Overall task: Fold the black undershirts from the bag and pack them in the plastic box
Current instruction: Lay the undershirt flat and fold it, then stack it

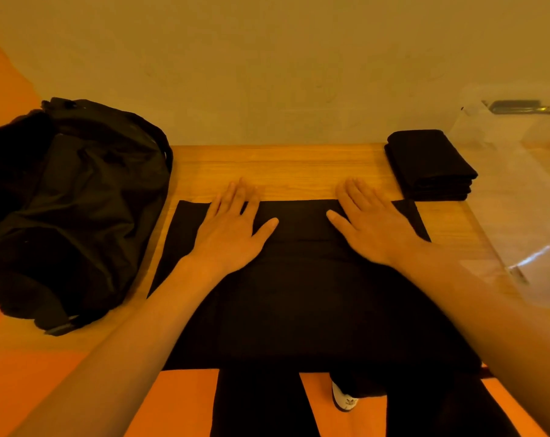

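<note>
nearest us the black undershirt point(298, 294) lies spread on the table point(283, 165), its near end draping over the edge at 6 o'clock, so we judge its long axis runs 6 to 12, with what look like sleeves at the far end. our left hand point(232, 228) and right hand point(371, 228) press its far part, both flat, fingers straight, gripping nothing. it looks light, soft and limp, so we would pinch its corners; beyond lie the folded stack point(431, 165) at 1 o'clock, the bag point(78, 200) at 9 and the plastic box point(519, 184) at 2.
</note>
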Tool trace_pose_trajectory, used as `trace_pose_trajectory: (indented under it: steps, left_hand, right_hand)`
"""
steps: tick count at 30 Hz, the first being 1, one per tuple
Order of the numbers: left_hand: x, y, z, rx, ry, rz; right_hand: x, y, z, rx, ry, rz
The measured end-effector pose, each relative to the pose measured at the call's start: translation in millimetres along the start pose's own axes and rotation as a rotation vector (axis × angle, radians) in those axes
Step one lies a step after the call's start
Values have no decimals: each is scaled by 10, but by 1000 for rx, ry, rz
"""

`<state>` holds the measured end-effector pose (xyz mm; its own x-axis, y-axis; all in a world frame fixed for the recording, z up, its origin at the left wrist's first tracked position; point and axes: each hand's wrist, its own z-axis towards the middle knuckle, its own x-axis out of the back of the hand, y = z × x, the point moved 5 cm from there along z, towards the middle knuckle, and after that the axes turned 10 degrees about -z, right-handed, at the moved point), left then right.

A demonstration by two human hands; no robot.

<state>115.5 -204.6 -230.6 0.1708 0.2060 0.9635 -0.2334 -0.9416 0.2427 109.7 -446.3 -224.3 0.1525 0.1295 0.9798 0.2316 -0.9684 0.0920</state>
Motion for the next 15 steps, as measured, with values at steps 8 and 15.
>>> trace_pose_trajectory:
  steps: [8,15]
  left_hand:
    - [-18,-137,-49,31,1,42]
    - [-25,217,-80,-27,42,79]
  right_hand:
    - [-36,52,-44,-46,-9,-51]
    - [-3,-377,-20,12,115,-42]
